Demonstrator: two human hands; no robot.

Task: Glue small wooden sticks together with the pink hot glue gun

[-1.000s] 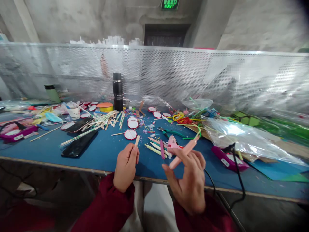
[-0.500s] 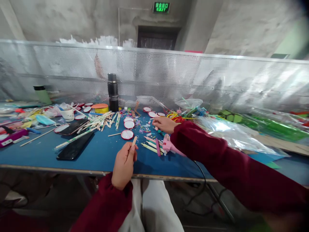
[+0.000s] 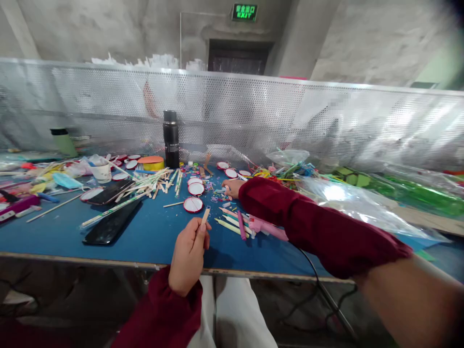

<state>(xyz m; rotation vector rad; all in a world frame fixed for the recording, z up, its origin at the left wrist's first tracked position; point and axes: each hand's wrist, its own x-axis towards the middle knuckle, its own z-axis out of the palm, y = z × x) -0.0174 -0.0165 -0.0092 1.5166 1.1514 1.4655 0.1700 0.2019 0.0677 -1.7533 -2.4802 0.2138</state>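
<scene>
My left hand (image 3: 189, 253) is closed around a flat wooden craft stick (image 3: 205, 215), whose upper end stands up past the thumb. A small loop shape shows near the stick's tip, too small to tell. Farther off, my right hand (image 3: 235, 187) reaches down with its fingers drawn together among small colourful pieces (image 3: 217, 195) on the table; what lies between the fingertips is unclear. Below that hand lie several pens (image 3: 232, 227), a purple one (image 3: 241, 225) across them, and a pink glue gun (image 3: 268, 229). Round white discs with red rims (image 3: 193, 204) lie left of the pieces.
A black bottle (image 3: 171, 139) stands before the perforated metal screen (image 3: 232, 116). To the left are loose sticks (image 3: 157, 181), a black phone (image 3: 112, 223) and a paper cup (image 3: 102, 171). Clear plastic bags (image 3: 348, 198) spread at right. A cable (image 3: 310, 266) hangs off the table edge.
My right hand has moved a little left and lower over the small pieces, its forearm swinging left too. My left hand keeps the craft stick in nearly the same place.
</scene>
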